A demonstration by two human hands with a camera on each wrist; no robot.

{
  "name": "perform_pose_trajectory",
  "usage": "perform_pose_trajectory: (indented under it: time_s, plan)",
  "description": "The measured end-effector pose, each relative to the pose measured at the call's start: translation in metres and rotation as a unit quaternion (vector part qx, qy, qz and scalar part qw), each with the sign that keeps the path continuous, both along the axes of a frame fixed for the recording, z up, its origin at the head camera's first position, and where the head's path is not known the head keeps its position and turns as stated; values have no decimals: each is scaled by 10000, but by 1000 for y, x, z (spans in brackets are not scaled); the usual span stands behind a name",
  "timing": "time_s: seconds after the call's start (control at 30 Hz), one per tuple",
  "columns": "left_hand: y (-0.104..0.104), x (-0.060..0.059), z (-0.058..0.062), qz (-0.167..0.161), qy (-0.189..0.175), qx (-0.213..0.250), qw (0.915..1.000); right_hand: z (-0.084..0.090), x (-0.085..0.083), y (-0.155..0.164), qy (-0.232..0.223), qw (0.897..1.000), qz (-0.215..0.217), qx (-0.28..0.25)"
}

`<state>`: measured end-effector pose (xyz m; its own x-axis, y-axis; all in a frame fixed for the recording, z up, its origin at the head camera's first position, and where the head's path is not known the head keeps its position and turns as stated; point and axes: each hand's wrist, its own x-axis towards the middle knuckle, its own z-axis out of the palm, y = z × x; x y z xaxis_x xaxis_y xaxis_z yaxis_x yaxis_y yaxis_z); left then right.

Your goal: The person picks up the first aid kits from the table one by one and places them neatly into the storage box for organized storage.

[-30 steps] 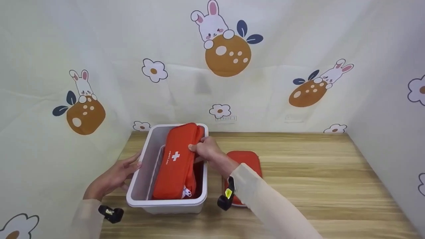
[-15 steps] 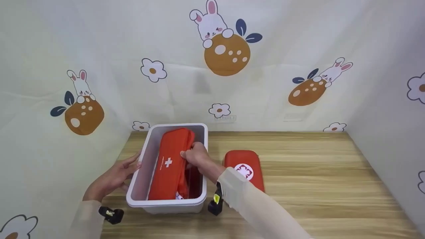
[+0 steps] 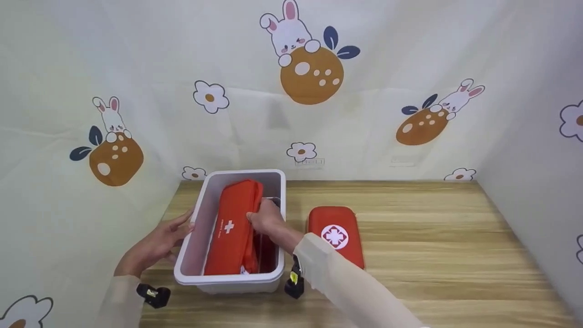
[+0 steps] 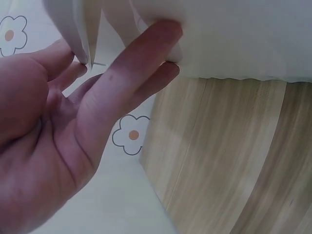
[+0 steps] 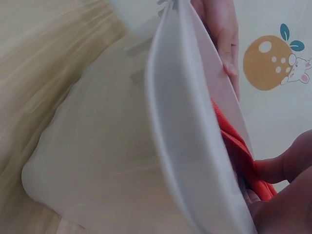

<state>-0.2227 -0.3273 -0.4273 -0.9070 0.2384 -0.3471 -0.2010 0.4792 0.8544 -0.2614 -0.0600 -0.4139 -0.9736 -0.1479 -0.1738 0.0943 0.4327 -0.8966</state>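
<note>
A white plastic bin (image 3: pixel 230 279) stands at the left of the table. My left hand (image 3: pixel 155 243) grips its left rim, thumb over the edge and fingers against the outer wall, as the left wrist view shows. Inside, a red zippered first aid pouch (image 3: pixel 234 237) with a white cross lies tilted, its right side higher. My right hand (image 3: pixel 268 221) reaches over the bin's right rim and holds the pouch's right edge, thumb on top; its other fingers are mostly hidden. Below the pouch at the right, a dark red thing (image 3: pixel 268 255) with a clear edge shows partly.
A red hard first aid case (image 3: pixel 334 216) with a white round emblem lies on the wooden table (image 3: pixel 432 246), right of the bin, close by my right forearm. Pale cloth walls (image 3: pixel 373 123) printed with rabbits and flowers enclose the table at the back and sides.
My right hand has lowered the red first aid pouch deeper into the bin and shifted it left. More of the red case's emblem shows as the forearm moved left. The left hand stays put.
</note>
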Motion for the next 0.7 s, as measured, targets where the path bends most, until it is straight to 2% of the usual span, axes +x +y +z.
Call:
perform_pose_trajectory:
  time_s: [0.33,0.53,0.7]
  plan:
    - [0,-1,0,-20,16,-8,10000,0,2,6,325,9969,526,479]
    - [-1,-1,-1,-107,-26,234,9997,0,2,9,272,9956,652,616]
    - [0,-1,-2,-47,-35,147,9999,0,2,9,131,9952,751,611]
